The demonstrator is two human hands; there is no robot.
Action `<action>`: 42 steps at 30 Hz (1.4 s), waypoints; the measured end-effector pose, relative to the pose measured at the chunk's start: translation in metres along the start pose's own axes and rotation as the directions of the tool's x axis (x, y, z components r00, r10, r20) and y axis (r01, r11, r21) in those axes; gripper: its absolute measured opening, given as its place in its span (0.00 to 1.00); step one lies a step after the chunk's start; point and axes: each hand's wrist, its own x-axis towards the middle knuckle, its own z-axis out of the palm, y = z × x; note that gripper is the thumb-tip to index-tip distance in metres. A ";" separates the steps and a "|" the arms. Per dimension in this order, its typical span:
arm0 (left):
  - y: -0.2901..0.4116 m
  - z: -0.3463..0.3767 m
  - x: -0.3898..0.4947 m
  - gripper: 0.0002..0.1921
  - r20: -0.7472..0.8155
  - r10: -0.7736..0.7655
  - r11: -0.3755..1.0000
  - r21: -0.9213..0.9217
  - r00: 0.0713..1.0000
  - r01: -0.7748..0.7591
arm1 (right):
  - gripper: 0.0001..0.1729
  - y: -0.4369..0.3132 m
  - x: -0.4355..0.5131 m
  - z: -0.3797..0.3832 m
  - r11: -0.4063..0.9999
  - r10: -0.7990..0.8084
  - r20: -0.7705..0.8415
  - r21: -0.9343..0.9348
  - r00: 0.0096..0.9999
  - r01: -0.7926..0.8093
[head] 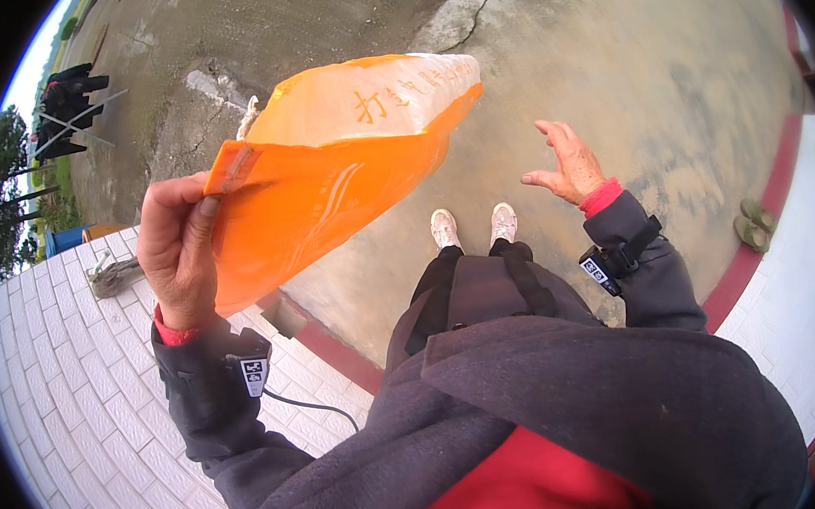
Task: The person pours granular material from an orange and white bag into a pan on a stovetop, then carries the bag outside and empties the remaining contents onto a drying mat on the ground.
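An orange woven plastic sack (317, 197) with a pale printed panel hangs in the air in front of me. My left hand (180, 243) pinches one corner of it between thumb and fingers. Close to that corner, a short white cord (248, 118) sticks up from the sack's edge. The far end of the sack stretches away to the right, and its inside cannot be seen. Off to the right, my right hand (569, 163) is raised with its fingers apart, holding nothing and away from the sack.
Below lies a stained concrete floor (623, 79). White brick-patterned walls (79, 366) with red bases flank me. A greyish bundle (111, 278) sits by the left wall. Green slippers (755, 224) lie at right. Dark clothes (70, 112) hang on a rack at far left.
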 end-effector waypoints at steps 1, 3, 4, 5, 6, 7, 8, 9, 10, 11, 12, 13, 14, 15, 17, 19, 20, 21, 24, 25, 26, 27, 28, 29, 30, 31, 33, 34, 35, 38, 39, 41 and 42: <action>0.014 0.000 -0.005 0.04 0.071 0.002 1.000 -0.031 0.997 0.000 | 0.51 -0.012 0.006 -0.005 0.983 -0.149 -0.125 -0.125 0.981 0.133; 0.033 -0.006 -0.016 0.03 0.141 0.044 0.996 -0.084 0.989 -0.032 | 0.56 -0.037 0.018 -0.020 0.928 -0.367 -0.264 -0.165 0.892 0.333; 0.033 -0.011 -0.019 0.02 0.162 0.077 0.988 -0.143 0.984 -0.053 | 0.59 -0.049 0.028 -0.026 0.905 -0.419 -0.281 -0.200 0.863 0.374; 0.034 -0.016 -0.027 0.02 0.168 0.089 0.983 -0.176 0.982 -0.059 | 0.60 -0.060 0.030 -0.030 0.877 -0.478 -0.290 -0.203 0.829 0.435; 0.032 -0.024 -0.032 0.02 0.170 0.092 0.975 -0.215 0.981 -0.054 | 0.60 -0.069 0.036 -0.033 0.855 -0.516 -0.274 -0.208 0.811 0.474; 0.028 -0.031 -0.038 0.03 0.146 0.108 0.966 -0.249 0.983 -0.069 | 0.61 -0.075 0.040 -0.037 0.834 -0.544 -0.203 -0.236 0.814 0.499; 0.023 -0.037 -0.043 0.03 0.119 0.119 0.958 -0.274 0.986 -0.082 | 0.62 -0.079 0.042 -0.040 0.828 -0.557 -0.167 -0.188 0.814 0.528; 0.017 -0.041 -0.046 0.03 0.086 0.120 0.956 -0.279 0.989 -0.091 | 0.62 -0.079 0.044 -0.041 0.818 -0.572 -0.126 -0.158 0.811 0.553; 0.011 -0.043 -0.050 0.03 0.032 0.082 0.940 -0.336 0.996 -0.066 | 0.59 -0.080 0.043 -0.040 0.832 -0.553 -0.084 -0.114 0.829 0.544; 0.002 -0.040 -0.052 0.03 -0.024 0.042 0.919 -0.392 0.999 -0.048 | 0.50 -0.076 0.044 -0.037 0.815 -0.578 -0.070 -0.100 0.813 0.570; -0.002 -0.041 -0.059 0.03 -0.066 0.028 0.886 -0.460 0.997 -0.055 | 0.35 -0.076 0.039 -0.030 0.838 -0.545 -0.051 -0.011 0.837 0.545; -0.010 -0.038 -0.060 0.03 -0.104 0.032 0.831 -0.550 0.994 -0.085 | 0.23 -0.072 0.037 -0.023 0.877 -0.476 -0.016 0.071 0.879 0.476; -0.017 -0.036 -0.061 0.03 -0.109 -0.010 0.859 -0.509 0.994 -0.047 | 0.15 -0.069 0.035 -0.014 0.833 -0.509 -0.016 0.244 0.861 0.497; -0.022 -0.036 -0.064 0.03 -0.105 -0.054 0.858 -0.514 0.993 -0.008 | 0.10 -0.067 0.033 -0.009 0.818 -0.519 0.052 0.320 0.853 0.478; -0.030 -0.041 -0.067 0.03 -0.150 -0.148 0.917 -0.392 0.978 0.079 | 0.06 -0.064 0.033 -0.003 0.835 -0.530 0.051 0.206 0.846 0.510; -0.029 -0.055 -0.068 0.03 -0.197 -0.235 0.949 -0.259 0.952 0.181 | 0.05 -0.067 0.036 -0.004 0.853 -0.511 0.065 0.163 0.857 0.496; -0.027 -0.060 -0.065 0.10 -0.198 -0.274 0.958 -0.143 0.941 0.248 | 0.06 -0.070 0.041 -0.009 0.836 -0.540 0.045 0.142 0.840 0.530; -0.023 -0.062 -0.064 0.14 -0.245 -0.095 0.993 0.043 0.965 0.109 | 0.06 -0.075 0.043 -0.013 0.833 -0.549 0.055 0.108 0.834 0.542; -0.015 -0.056 -0.055 0.33 -0.201 0.306 0.789 0.600 0.931 -0.130 | 0.07 -0.101 0.057 -0.028 0.780 -0.622 0.093 -0.012 0.777 0.626; -0.017 -0.049 -0.052 0.31 -0.092 0.335 0.697 0.694 0.938 -0.181 | 0.08 -0.111 0.060 -0.029 0.750 -0.651 0.129 -0.040 0.748 0.660; -0.021 -0.039 -0.050 0.31 0.109 0.301 0.677 0.676 0.947 -0.293 | 0.09 -0.121 0.061 -0.028 0.706 -0.691 0.166 -0.056 0.704 0.706; -0.029 -0.031 -0.047 0.31 0.276 0.264 0.649 0.658 0.924 -0.382 | 0.09 -0.129 0.062 -0.029 0.713 -0.682 0.149 -0.082 0.716 0.696; -0.038 -0.022 -0.047 0.32 0.353 0.143 0.647 0.673 0.925 -0.358 | 0.10 -0.136 0.066 -0.031 0.703 -0.692 0.125 -0.107 0.711 0.703; -0.048 -0.015 -0.049 0.33 0.408 0.118 0.636 0.669 0.905 -0.384 | 0.10 -0.141 0.068 -0.033 0.678 -0.717 0.099 -0.131 0.690 0.723; -0.060 -0.014 -0.050 0.34 0.407 0.009 0.623 0.712 0.913 -0.324 | 0.10 -0.142 0.069 -0.037 0.696 -0.699 0.100 -0.136 0.709 0.705; -0.071 -0.015 -0.053 0.34 0.382 -0.117 0.584 0.773 0.917 -0.248 | 0.10 -0.141 0.070 -0.042 0.702 -0.693 0.101 -0.136 0.714 0.699; -0.089 -0.016 -0.055 0.28 0.259 0.051 0.537 0.807 0.964 -0.246 | 0.08 -0.135 0.070 -0.052 0.718 -0.683 0.111 -0.085 0.722 0.691; -0.096 -0.018 -0.051 0.26 0.252 0.187 0.491 0.813 0.949 -0.313 | 0.08 -0.131 0.070 -0.055 0.725 -0.680 0.123 -0.032 0.723 0.688; -0.101 -0.019 -0.047 0.24 0.251 0.237 0.444 0.831 0.938 -0.335 | 0.07 -0.127 0.069 -0.059 0.717 -0.689 0.151 -0.001 0.709 0.697; -0.112 -0.021 -0.027 0.19 0.238 0.174 0.588 0.753 0.956 -0.294 | 0.07 -0.116 0.070 -0.067 0.748 -0.656 0.092 -0.049 0.749 0.662; -0.113 -0.022 -0.017 0.17 0.243 0.127 0.649 0.713 0.962 -0.266 | 0.07 -0.115 0.070 -0.070 0.738 -0.666 0.049 -0.103 0.744 0.667; -0.113 -0.020 -0.008 0.15 0.279 0.042 0.682 0.694 0.959 -0.232 | 0.10 -0.118 0.067 -0.075 0.783 -0.612 -0.001 -0.139 0.791 0.606; -0.112 -0.016 -0.002 0.14 0.294 0.089 0.673 0.687 0.952 -0.275 | 0.12 -0.122 0.064 -0.077 0.815 -0.572 -0.042 -0.145 0.819 0.561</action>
